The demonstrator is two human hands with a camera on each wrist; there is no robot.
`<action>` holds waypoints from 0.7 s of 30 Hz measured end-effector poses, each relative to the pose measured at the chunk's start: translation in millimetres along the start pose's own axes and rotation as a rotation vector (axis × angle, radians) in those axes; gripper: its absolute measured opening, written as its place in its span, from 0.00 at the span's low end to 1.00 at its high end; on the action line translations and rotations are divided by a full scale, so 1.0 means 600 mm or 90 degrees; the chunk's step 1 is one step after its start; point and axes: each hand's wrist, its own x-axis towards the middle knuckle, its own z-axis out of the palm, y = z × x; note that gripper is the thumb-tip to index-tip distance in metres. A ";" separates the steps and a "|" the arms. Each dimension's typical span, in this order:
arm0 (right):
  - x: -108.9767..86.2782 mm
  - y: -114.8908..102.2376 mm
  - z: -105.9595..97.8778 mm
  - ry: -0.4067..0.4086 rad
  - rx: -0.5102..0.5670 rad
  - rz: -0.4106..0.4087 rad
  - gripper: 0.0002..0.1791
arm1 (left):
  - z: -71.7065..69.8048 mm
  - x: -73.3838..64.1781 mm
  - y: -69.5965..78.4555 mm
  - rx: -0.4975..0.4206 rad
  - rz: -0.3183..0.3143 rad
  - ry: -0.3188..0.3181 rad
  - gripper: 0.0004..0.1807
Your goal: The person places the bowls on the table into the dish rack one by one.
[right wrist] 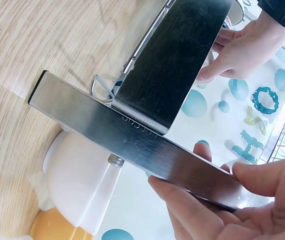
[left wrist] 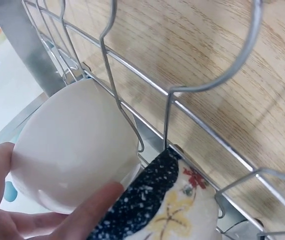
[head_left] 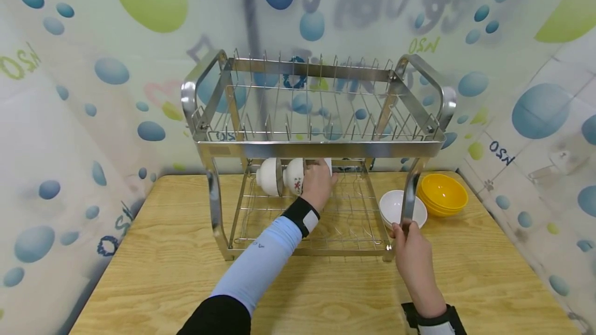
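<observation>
White on its outside, a plain bowl point(left wrist: 77, 145) sits in the grasp of my left hand point(head_left: 318, 182), thumb on one side and fingers on the other, within the lower tier of the metal dish rack point(head_left: 321, 149). My right hand point(head_left: 414, 260) grips the rack's right front upright point(right wrist: 132, 140) between thumb and fingers, low down. Toward the rack's left side, in that same lower tier, a flowered bowl point(head_left: 294, 176) with a dark, speckled band rests on its side, and another pale bowl point(head_left: 268, 176) lies tipped nearer the rack's left end. Just right of the rack stand white bowls point(head_left: 395, 201); farther right of it, stacked yellow bowls point(head_left: 443, 193). Beneath the rack spreads a wood-grained tabletop point(head_left: 139, 242); behind it hangs a blue-and-green spotted covering point(head_left: 112, 71).
</observation>
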 end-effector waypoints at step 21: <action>0.001 0.001 0.000 -0.004 -0.007 0.004 0.16 | -0.002 -0.006 0.000 0.016 0.028 0.039 0.33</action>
